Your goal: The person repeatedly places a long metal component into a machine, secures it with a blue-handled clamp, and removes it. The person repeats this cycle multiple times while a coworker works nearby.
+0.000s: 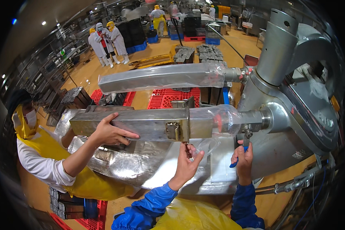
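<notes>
My right hand point(244, 159) is closed round the blue-handled lever point(234, 164) of a valve point(248, 133) under the lower outlet pipe. Clear plastic film point(228, 119) covers the nozzle on that pipe and runs left to a long square metal mould point(142, 122). My left hand point(186, 165) is under the mould's flanged right end, its fingers raised against the rim and its thumb apart. Loose film point(209, 147) hangs beside that thumb. At left, a co-worker's hand point(113, 132) presses on the mould's side; their other hand is mostly hidden behind it.
A second film-covered square tube point(163, 78) juts left from an upper outlet of the large steel machine point(280, 103). Below is a shiny metal surface point(142, 165). Red pallets point(172, 96) and stacked metal moulds point(211, 53) stand beyond. Several people point(108, 42) are farther back.
</notes>
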`<state>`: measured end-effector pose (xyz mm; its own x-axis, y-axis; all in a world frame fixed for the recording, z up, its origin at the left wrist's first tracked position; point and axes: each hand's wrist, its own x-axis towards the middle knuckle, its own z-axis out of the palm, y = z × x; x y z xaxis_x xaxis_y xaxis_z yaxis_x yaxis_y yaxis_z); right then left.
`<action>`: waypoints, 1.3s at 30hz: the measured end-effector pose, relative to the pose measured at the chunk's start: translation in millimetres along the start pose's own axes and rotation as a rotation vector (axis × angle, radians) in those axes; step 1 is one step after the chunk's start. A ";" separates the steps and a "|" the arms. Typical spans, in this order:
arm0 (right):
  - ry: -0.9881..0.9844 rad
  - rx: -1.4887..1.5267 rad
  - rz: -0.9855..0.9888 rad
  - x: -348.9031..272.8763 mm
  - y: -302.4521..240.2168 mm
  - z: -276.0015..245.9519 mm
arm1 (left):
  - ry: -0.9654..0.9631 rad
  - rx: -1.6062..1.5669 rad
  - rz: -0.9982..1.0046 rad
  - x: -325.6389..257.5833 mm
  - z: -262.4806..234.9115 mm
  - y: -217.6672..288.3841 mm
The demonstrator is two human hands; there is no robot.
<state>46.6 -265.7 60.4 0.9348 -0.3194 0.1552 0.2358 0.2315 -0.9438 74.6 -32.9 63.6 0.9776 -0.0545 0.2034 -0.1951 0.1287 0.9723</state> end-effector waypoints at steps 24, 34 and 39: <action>-0.088 -0.105 -0.028 4.6 -6.4 -1.7 | 0.011 -0.074 -0.031 2.7 16.9 -1.4; -0.068 -0.093 -0.024 2.8 -9.6 2.9 | -0.092 -0.031 -0.026 1.9 16.8 10.6; -0.062 -0.127 -0.038 2.4 -12.3 4.5 | -0.103 0.033 -0.012 4.2 5.3 2.3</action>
<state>47.2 -265.3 73.7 0.9415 -0.2670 0.2055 0.2395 0.1013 -0.9656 77.8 -38.0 67.3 0.9670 -0.1576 0.2003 -0.1871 0.0946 0.9778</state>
